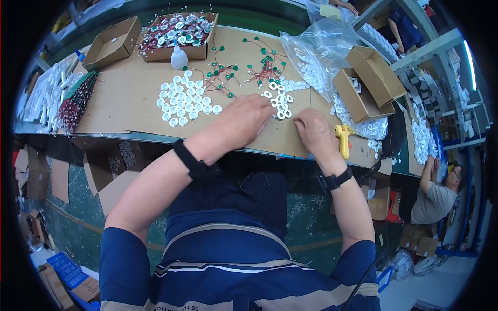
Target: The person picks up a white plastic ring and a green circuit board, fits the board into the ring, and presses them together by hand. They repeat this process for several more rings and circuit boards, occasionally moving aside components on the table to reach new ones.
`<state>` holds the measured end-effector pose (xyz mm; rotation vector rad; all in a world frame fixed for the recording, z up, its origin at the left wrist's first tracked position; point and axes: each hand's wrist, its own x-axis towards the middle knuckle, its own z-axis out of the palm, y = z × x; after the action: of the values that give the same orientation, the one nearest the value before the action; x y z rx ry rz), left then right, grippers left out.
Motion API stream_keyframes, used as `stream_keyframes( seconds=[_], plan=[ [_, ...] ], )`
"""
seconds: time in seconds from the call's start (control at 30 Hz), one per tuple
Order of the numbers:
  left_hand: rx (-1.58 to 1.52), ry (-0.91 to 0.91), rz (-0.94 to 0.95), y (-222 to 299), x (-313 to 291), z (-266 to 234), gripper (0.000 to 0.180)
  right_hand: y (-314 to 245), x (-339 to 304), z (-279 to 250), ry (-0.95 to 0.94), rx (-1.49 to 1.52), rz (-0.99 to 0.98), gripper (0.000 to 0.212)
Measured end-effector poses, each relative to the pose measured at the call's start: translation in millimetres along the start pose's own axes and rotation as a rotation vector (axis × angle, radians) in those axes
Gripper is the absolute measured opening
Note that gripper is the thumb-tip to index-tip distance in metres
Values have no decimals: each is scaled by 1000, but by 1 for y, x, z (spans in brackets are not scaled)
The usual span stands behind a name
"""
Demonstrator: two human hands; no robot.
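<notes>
My left hand [248, 118] reaches over the cardboard-covered worktop, its fingers bent together beside a cluster of white rings [280, 114]. Its fingertips are partly hidden, and what they hold does not show. To the right, my right hand [314, 129] is closed in a pinch just above the worktop; anything in it is too small to make out. Left of my left hand lies a group of round white caps [180, 104]. Behind the hands are small green discs with red wires [222, 74]. A yellow glue gun [342, 139] lies right of my right hand.
A cardboard box [197, 53] heaped with wired discs stands at the back, with a white squeeze bottle [179, 58] before it. Wire bundles [78, 106] lie far left. A clear bag [324, 46] of white parts and open boxes [363, 98] stand right. Another person [436, 199] works far right.
</notes>
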<state>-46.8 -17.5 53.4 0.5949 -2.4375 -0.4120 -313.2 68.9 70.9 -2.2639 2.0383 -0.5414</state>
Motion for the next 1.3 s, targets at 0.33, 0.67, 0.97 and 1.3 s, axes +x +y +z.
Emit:
stream_keyframes(
  seconds=[0.33, 0.67, 0.97, 1.3],
  plan=[
    [21, -61, -94, 6, 19, 28, 24, -27, -37, 11, 91, 156, -221, 16],
    [-3, -71, -188, 6, 9, 20, 20, -35, -29, 14, 57, 115, -193, 24],
    [-30, -52, -186, 11, -37, -10, 20, -28, -31, 18, 98, 151, -285, 23],
    [-110, 12, -192, 0, -52, -9, 23, -20, -17, 25, 117, 200, -261, 20]
  ],
)
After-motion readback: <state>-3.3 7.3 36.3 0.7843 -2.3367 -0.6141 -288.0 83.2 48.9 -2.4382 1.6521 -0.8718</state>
